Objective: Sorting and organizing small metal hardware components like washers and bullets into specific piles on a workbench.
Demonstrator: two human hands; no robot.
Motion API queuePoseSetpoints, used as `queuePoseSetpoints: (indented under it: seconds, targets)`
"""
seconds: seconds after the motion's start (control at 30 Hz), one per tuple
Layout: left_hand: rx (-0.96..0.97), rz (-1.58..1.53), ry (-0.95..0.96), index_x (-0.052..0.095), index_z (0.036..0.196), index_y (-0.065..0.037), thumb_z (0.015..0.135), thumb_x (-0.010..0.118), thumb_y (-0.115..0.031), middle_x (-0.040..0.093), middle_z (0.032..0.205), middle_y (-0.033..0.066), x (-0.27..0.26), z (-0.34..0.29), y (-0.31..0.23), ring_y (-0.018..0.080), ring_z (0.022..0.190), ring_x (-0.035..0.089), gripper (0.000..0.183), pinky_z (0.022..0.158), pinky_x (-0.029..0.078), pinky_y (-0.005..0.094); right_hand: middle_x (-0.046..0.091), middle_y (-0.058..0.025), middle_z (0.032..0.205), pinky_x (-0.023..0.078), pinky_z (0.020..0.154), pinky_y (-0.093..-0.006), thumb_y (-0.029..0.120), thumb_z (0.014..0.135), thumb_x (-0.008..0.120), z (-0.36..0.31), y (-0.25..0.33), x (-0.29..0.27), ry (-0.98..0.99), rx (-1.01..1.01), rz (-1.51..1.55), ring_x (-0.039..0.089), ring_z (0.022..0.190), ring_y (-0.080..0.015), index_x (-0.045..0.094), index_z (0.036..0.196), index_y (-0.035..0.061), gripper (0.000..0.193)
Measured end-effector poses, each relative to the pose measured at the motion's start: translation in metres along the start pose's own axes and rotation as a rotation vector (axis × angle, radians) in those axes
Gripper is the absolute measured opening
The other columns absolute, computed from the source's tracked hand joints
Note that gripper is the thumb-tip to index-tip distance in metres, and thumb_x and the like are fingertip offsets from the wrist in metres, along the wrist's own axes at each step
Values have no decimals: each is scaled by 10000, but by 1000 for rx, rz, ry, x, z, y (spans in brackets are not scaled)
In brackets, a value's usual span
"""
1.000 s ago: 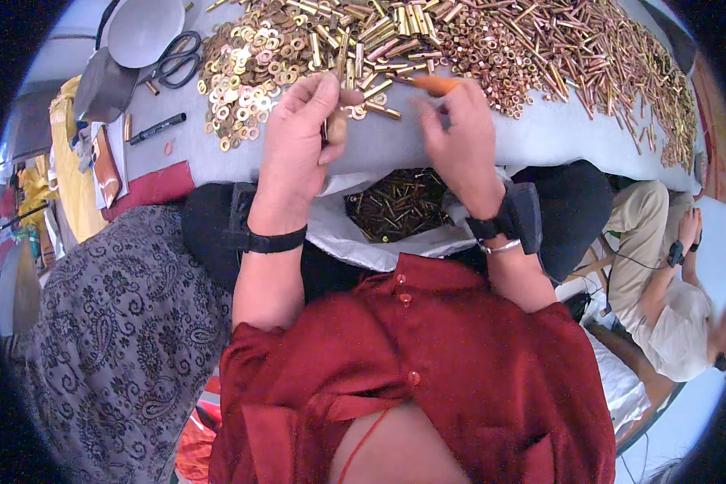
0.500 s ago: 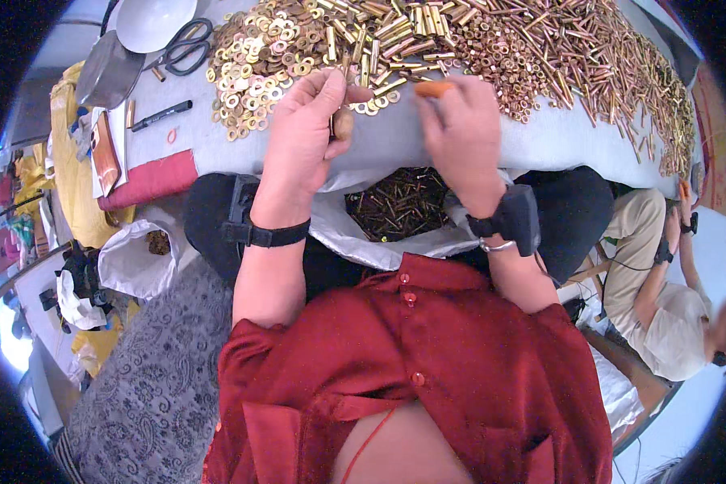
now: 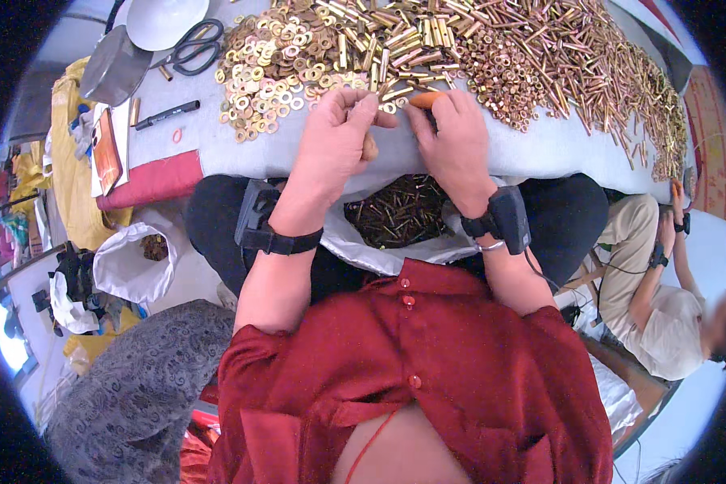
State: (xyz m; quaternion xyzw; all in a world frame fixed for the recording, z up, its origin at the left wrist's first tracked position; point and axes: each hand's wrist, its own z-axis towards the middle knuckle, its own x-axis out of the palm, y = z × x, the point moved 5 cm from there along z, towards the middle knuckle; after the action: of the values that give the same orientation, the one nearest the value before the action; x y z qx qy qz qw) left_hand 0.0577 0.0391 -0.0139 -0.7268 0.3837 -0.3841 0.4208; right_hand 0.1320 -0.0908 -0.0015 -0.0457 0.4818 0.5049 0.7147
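**Brass hardware at the table edge: a small share bagged, most still heaped**

Near the upper centre of the frame, both hands are seen working at the near edge of a pale cloth-covered table (image 3: 540, 149). The left hand (image 3: 335, 137) is curled, its fingertips (image 3: 361, 103) pinched together on what looks like a small brass piece, too small to be told apart. The right hand (image 3: 453, 141) is also curled, with an orange cap worn on one fingertip (image 3: 425, 100); whether anything is gripped in it cannot be told.

Spread across the top of the frame, a broad heap of flat round brass washers (image 3: 274, 60) is seen to the upper left, short brass tubes (image 3: 395, 44) in the middle, and long thin brass pins (image 3: 589, 64) to the upper right. Just below the hands, at the frame's centre, an open white plastic bag (image 3: 355, 242) is held in the lap, with a dark pile of mixed metal pieces (image 3: 399, 211) inside it.

Judged from this, only a modest amount has been gathered in the bag, while by far the greater part is left on the table, so the work is taken to be at an early or middling stage.

At the upper left, black-handled scissors (image 3: 189, 52), a black marker pen (image 3: 167, 114) and a white bowl (image 3: 165, 20) are laid aside. Another person is seated at the right edge.
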Motion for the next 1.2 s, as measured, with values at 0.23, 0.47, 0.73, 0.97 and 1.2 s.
queuePoseSetpoints:
  seconds: [0.23, 0.47, 0.73, 0.97, 1.2]
  targets:
    - [38, 165, -41, 526, 1002, -4, 905, 521, -222, 649, 784, 58, 7, 10, 7, 55, 464, 438, 238, 408, 357, 204, 533, -92, 745, 438, 605, -389, 154, 734, 679, 6, -2, -1, 49, -90, -71, 545, 707, -282, 594, 827, 81, 146]
    - [36, 135, -44, 525, 974, -3, 904, 530, -195, 628, 741, 54, 13, 7, 10, 63, 473, 477, 203, 415, 389, 227, 598, -79, 787, 455, 619, -307, 70, 790, 640, -1, -14, -16, 109, 208, 286, 569, 685, -197, 602, 878, 42, 100]
    - [-11, 127, 68, 511, 939, -16, 896, 553, -168, 520, 658, -2, 22, -5, 8, 62, 435, 431, 163, 389, 359, 227, 641, -53, 815, 472, 639, -250, 62, 815, 633, -17, -9, -8, 13, 471, 662, 575, 703, -92, 603, 951, 21, 144]
    - [-136, -23, 153, 520, 980, -68, 911, 551, -227, 490, 619, -35, 33, -6, 20, 24, 417, 379, 176, 344, 261, 192, 638, -147, 940, 505, 728, -345, 40, 777, 656, -17, 17, -33, -58, 97, 263, 623, 841, -305, 602, 961, 23, 193]
    - [-46, -7, 127, 511, 1046, -40, 934, 514, -194, 519, 702, -21, 35, -2, 24, 19, 444, 378, 190, 379, 269, 186, 577, -223, 1121, 488, 771, -380, 25, 742, 673, -35, 22, -28, -91, -23, 330, 597, 887, -345, 563, 1011, 12, 291]
